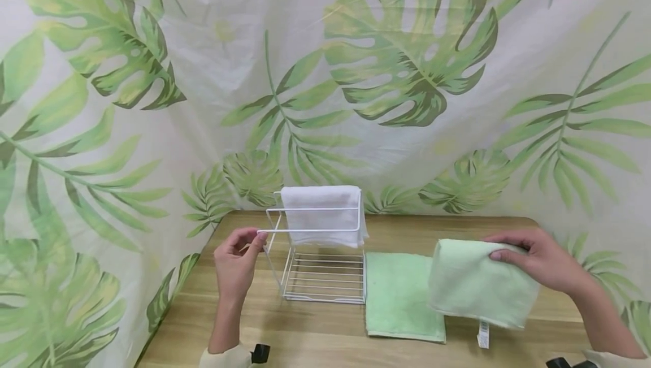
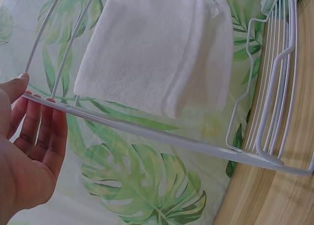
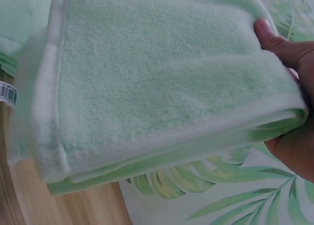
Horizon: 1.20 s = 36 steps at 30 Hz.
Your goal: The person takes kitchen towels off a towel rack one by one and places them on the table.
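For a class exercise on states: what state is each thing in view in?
White wire rack: standing on the table.
White towel: draped over an upper bar.
Held green towel: folded, label hanging below.
Other green towel: lying flat beside the rack.
Left hand: pinching the rack.
Right hand: gripping the held green towel.
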Motion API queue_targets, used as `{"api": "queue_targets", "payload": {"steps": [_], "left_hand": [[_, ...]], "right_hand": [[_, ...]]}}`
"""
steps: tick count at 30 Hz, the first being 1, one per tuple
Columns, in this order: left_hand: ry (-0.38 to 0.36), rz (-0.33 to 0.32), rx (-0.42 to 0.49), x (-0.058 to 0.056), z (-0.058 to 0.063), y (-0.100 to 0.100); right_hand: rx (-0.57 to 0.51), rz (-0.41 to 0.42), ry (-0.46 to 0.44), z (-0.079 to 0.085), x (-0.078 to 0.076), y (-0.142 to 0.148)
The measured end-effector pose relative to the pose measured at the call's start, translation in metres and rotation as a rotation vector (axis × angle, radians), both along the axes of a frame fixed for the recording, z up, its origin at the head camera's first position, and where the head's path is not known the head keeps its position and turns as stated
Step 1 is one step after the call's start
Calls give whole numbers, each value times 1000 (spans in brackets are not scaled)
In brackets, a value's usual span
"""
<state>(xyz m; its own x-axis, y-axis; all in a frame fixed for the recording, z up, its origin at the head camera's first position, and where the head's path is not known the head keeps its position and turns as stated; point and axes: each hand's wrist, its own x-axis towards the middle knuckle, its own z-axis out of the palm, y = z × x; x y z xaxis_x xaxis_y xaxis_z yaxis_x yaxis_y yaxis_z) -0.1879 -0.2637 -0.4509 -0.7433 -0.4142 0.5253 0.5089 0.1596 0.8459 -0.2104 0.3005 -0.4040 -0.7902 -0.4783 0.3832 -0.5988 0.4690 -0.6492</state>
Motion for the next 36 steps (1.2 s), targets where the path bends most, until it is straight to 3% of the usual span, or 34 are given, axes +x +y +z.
{"api": "queue_targets", "payload": {"steps": [13, 18, 24, 33, 36], "left_hand": [[1, -21, 2, -2, 2, 1], [1, -24, 5, -2, 2, 1], [-14, -7, -1, -1, 2, 0], [-11, -3, -2, 0, 3, 0], [-4, -9, 0, 1, 4, 0]], "right_hand": [[-14, 101, -184, -1, 22, 16], [-20, 177, -219, -7, 25, 23], [-84, 328, -338, -13, 27, 32], [-187, 503, -403, -27, 30, 36], [-149, 506, -415, -33, 28, 36]]}}
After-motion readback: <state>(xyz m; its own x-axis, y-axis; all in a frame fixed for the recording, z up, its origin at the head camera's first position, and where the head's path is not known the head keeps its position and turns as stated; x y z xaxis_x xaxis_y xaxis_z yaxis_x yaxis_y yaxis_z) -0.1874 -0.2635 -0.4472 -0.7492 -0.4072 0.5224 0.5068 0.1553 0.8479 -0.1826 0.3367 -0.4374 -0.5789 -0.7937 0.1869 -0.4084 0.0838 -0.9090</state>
